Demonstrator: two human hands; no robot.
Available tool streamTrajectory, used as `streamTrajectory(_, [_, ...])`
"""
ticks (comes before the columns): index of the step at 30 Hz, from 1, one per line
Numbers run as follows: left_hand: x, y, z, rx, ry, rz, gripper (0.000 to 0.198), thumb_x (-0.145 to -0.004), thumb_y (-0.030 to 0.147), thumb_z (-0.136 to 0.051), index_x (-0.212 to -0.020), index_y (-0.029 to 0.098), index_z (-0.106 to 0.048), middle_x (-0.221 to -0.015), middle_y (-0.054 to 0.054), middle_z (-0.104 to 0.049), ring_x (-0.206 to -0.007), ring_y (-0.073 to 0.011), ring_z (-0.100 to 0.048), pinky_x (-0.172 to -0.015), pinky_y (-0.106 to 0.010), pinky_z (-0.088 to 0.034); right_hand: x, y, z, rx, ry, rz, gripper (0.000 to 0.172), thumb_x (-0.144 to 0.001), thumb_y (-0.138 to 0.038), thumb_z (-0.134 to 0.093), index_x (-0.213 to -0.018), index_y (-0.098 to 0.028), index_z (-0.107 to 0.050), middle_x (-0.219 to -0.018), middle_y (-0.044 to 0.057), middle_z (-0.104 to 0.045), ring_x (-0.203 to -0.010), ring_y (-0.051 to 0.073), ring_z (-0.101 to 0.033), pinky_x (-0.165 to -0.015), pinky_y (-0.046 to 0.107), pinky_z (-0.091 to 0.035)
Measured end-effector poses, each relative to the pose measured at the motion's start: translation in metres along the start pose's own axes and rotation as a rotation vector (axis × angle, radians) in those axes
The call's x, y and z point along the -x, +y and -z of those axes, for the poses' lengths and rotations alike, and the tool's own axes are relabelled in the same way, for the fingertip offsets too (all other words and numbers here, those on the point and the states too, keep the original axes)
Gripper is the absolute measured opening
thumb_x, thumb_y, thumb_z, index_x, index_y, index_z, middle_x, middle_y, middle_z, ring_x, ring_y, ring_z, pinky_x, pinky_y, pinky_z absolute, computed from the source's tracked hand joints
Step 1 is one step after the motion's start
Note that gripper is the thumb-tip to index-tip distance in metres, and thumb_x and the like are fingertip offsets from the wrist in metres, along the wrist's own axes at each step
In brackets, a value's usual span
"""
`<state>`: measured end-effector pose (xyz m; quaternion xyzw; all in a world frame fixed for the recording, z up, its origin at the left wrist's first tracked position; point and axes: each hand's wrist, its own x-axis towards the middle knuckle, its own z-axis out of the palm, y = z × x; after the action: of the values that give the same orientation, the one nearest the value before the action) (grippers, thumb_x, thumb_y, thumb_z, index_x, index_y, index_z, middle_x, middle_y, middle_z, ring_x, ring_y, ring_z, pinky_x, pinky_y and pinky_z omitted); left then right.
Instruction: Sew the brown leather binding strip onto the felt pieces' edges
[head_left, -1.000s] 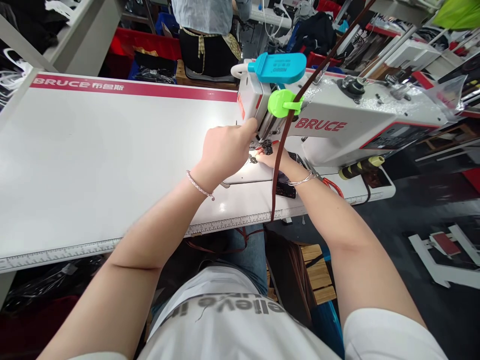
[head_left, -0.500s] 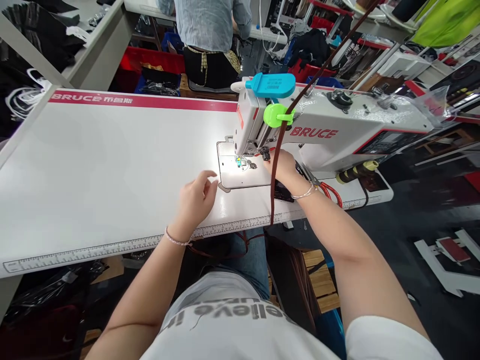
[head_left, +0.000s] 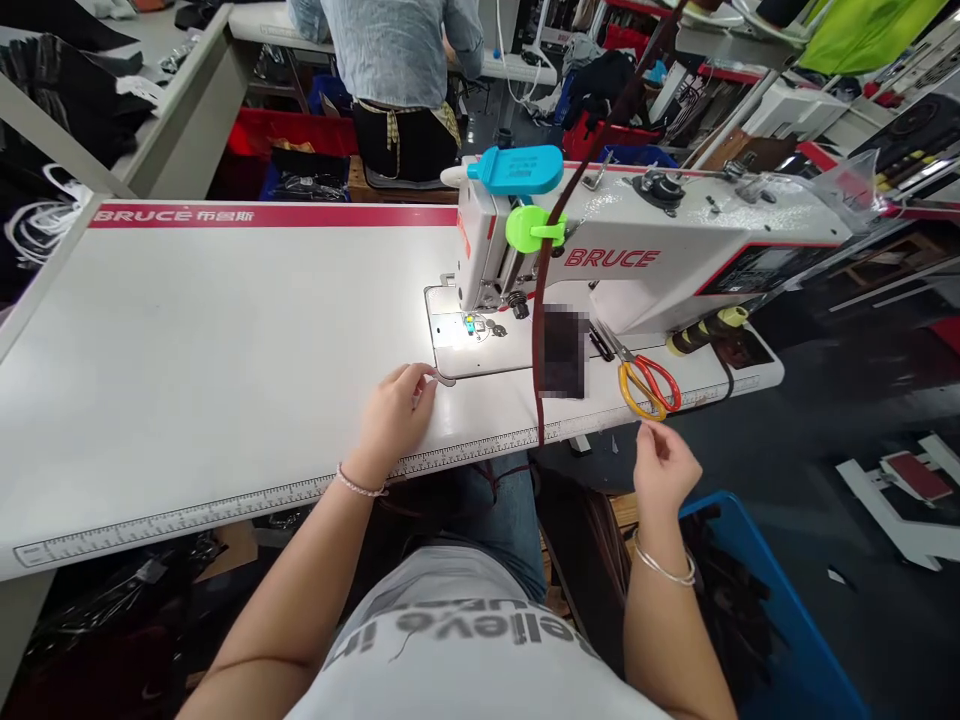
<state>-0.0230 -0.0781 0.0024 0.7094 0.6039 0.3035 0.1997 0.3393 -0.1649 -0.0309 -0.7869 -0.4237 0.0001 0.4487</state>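
My left hand [head_left: 394, 415] rests on the white sewing table [head_left: 225, 330] just left of the needle plate [head_left: 469, 345], fingers loosely curled, holding nothing I can see. My right hand [head_left: 664, 465] hangs in the air off the table's front edge, below the scissors [head_left: 645, 380], fingers loosely apart and empty. A white Bruce sewing machine [head_left: 637, 255] stands ahead, its needle area lit. A thin brown strap [head_left: 540, 300] runs down from above past a green clip [head_left: 529, 228] and over the table edge.
A dark blurred object [head_left: 562, 350] lies beside the strap. A blue bin [head_left: 757, 600] holding dark material sits at my lower right. Another person in a light blue shirt [head_left: 397, 50] works at the table behind. Red bins and dark fabric fill the background.
Both hands have drawn back from the needle area. The left came down to the table near the plate; the right left the strap and dropped below the table edge, uncovering the scissors.
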Motion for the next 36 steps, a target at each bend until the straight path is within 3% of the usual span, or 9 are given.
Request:
streamTrajectory(4, [-0.018, 0.015, -0.011, 0.02, -0.069, -0.027, 0.027, -0.09, 0.029, -0.047, -0.107, 0.019, -0.065, -0.083, -0.004, -0.066, -0.069, -0.0167, -0.058, -0.065, -0.029, -0.045, 0.041, 0.028, -0.011, -0.019, -0.01, -0.129, 0.044, -0.081, -0.046, -0.055, -0.093, -0.008, -0.074, -0.082, 0.015, -0.072, -0.068, 0.02, -0.064, -0.068, 0.032, -0.052])
streamTrajectory(8, [-0.027, 0.025, -0.023, 0.013, -0.105, -0.051, 0.027, -0.089, 0.028, -0.048, -0.107, 0.018, -0.066, -0.082, -0.004, -0.066, -0.069, -0.017, -0.058, -0.066, -0.03, -0.045, 0.062, 0.036, -0.02, -0.006, -0.149, -0.085, 0.041, -0.081, -0.046, -0.055, -0.09, -0.011, -0.075, -0.078, 0.013, -0.071, -0.065, 0.018, -0.061, -0.066, 0.03, -0.051])
streamTrajectory(11, [-0.026, 0.026, -0.031, -0.02, -0.097, -0.061, 0.027, -0.09, 0.028, -0.047, -0.107, 0.018, -0.066, -0.081, -0.004, -0.065, -0.071, -0.0174, -0.058, -0.067, -0.031, -0.044, 0.059, 0.038, -0.018, -0.02, -0.144, -0.078, 0.039, -0.084, -0.044, -0.055, -0.091, -0.012, -0.075, -0.08, 0.012, -0.071, -0.065, 0.016, -0.061, -0.064, 0.029, -0.05])
streamTrajectory(15, [-0.021, 0.022, -0.038, -0.062, -0.065, -0.095, 0.026, -0.092, 0.029, -0.046, -0.104, 0.018, -0.065, -0.079, -0.003, -0.062, -0.072, -0.0176, -0.057, -0.067, -0.031, -0.043, 0.032, 0.033, -0.011, -0.081, -0.071, -0.058, 0.035, -0.085, -0.042, -0.058, -0.092, -0.012, -0.074, -0.083, 0.012, -0.071, -0.067, 0.016, -0.061, -0.064, 0.028, -0.051])
streamTrajectory(18, [-0.021, 0.023, -0.039, -0.104, -0.058, -0.117, 0.025, -0.093, 0.029, -0.046, -0.103, 0.019, -0.065, -0.079, -0.003, -0.063, -0.075, -0.0188, -0.058, -0.067, -0.031, -0.042, 0.001, 0.015, -0.011, -0.171, -0.062, 0.01, 0.032, -0.085, -0.041, -0.061, -0.093, -0.012, -0.074, -0.086, 0.011, -0.071, -0.072, 0.017, -0.063, -0.069, 0.03, -0.053])
streamTrajectory(22, [-0.021, 0.026, -0.038, -0.123, -0.068, -0.115, 0.023, -0.093, 0.028, -0.046, -0.1, 0.02, -0.066, -0.081, -0.004, -0.065, -0.078, -0.0194, -0.059, -0.066, -0.03, -0.042, -0.042, -0.027, -0.022, -0.254, -0.125, 0.139, 0.026, -0.085, -0.038, -0.061, -0.094, -0.017, -0.073, -0.086, 0.008, -0.07, -0.076, 0.016, -0.064, -0.072, 0.031, -0.054])
streamTrajectory(28, [-0.022, 0.023, -0.035, -0.066, -0.077, -0.096, 0.021, -0.092, 0.027, -0.047, -0.094, 0.021, -0.067, -0.082, -0.003, -0.066, -0.073, -0.0179, -0.059, -0.066, -0.03, -0.043, -0.093, -0.094, -0.054, -0.204, -0.41, 0.372, 0.021, -0.084, -0.032, -0.06, -0.093, -0.019, -0.074, -0.082, 0.004, -0.068, -0.06, 0.01, -0.05, -0.062, 0.026, -0.044])
streamTrajectory(32, [-0.024, 0.02, -0.034, -0.042, -0.088, -0.081, 0.021, -0.091, 0.027, -0.048, -0.094, 0.02, -0.068, -0.082, -0.003, -0.066, -0.073, -0.0178, -0.059, -0.066, -0.03, -0.043, -0.114, -0.118, -0.078, -0.224, -0.541, 0.386, 0.018, -0.082, -0.026, -0.061, -0.09, -0.017, -0.074, -0.08, 0.002, -0.067, -0.06, 0.009, -0.048, -0.065, 0.025, -0.042])
streamTrajectory(36, [-0.023, 0.02, -0.034, -0.033, -0.1, -0.091, 0.02, -0.091, 0.026, -0.048, -0.093, 0.02, -0.067, -0.081, -0.003, -0.066, -0.074, -0.0177, -0.059, -0.067, -0.03, -0.043, -0.116, -0.135, -0.099, -0.198, -0.662, 0.34, 0.017, -0.079, -0.026, -0.063, -0.088, -0.016, -0.074, -0.076, 0.001, -0.066, -0.06, 0.008, -0.047, -0.065, 0.024, -0.04])
